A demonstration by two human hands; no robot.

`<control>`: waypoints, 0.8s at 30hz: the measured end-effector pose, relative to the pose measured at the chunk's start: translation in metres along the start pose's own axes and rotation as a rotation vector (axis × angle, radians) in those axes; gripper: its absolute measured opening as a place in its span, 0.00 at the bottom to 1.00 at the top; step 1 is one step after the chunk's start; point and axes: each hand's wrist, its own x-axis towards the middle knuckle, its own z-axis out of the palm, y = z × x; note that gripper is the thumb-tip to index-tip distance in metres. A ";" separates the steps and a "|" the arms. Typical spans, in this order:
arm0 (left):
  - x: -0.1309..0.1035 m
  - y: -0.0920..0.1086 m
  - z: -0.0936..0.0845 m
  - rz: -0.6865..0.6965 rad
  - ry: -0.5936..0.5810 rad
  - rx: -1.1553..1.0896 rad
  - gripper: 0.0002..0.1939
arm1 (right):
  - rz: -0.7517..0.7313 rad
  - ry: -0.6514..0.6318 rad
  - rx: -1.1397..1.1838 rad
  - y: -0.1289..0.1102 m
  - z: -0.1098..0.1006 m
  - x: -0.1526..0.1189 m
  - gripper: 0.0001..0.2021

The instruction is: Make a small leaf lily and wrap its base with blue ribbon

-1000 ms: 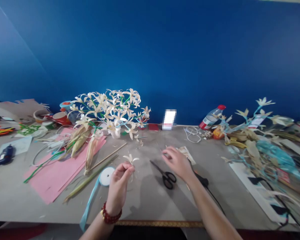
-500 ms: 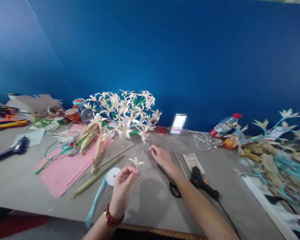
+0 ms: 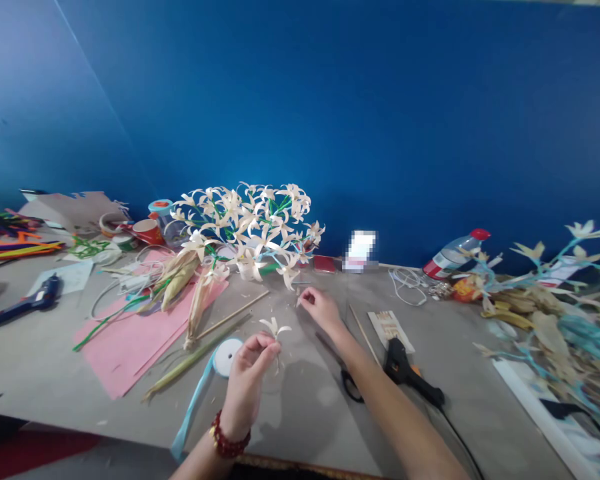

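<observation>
Deftly, your left hand [image 3: 250, 367] pinched a cream-white, star-shaped, papery flower [image 3: 275, 328] from below, best for avoiding crushing; your right hand's [image 3: 325, 313] grip couldn't be made out.

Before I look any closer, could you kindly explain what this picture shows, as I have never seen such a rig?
There is no machine here: the two bare hands belong to a person, and one camera worn on that person's head looks forward and down at them. The left hand holds a small cream-coloured flower with thin petals between thumb and fingers. The right hand is low over the grey table; whether its fingertips hold anything is too small to tell. On the table are a white round spool of pale blue ribbon, black-handled scissors partly hidden by the right arm, a black glue gun and pink paper sheets. Farther back stands a large bunch of cream flowers.
</observation>
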 end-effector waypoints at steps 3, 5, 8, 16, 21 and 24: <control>0.001 0.000 0.004 -0.012 -0.010 0.006 0.09 | -0.034 0.017 0.173 -0.016 -0.018 -0.024 0.08; 0.001 0.001 0.009 -0.020 -0.033 0.000 0.08 | -0.048 0.028 0.269 -0.029 -0.032 -0.045 0.10; 0.000 0.004 0.020 -0.030 -0.064 -0.003 0.08 | -0.066 0.057 0.376 -0.048 -0.051 -0.076 0.10; -0.008 0.012 0.040 -0.073 -0.111 0.046 0.09 | -0.310 0.143 0.517 -0.084 -0.085 -0.120 0.03; -0.011 0.013 0.049 -0.079 -0.136 0.007 0.09 | -0.498 0.183 0.301 -0.095 -0.088 -0.118 0.08; -0.013 0.013 0.052 -0.081 -0.155 0.003 0.08 | -0.591 0.217 0.207 -0.097 -0.087 -0.115 0.10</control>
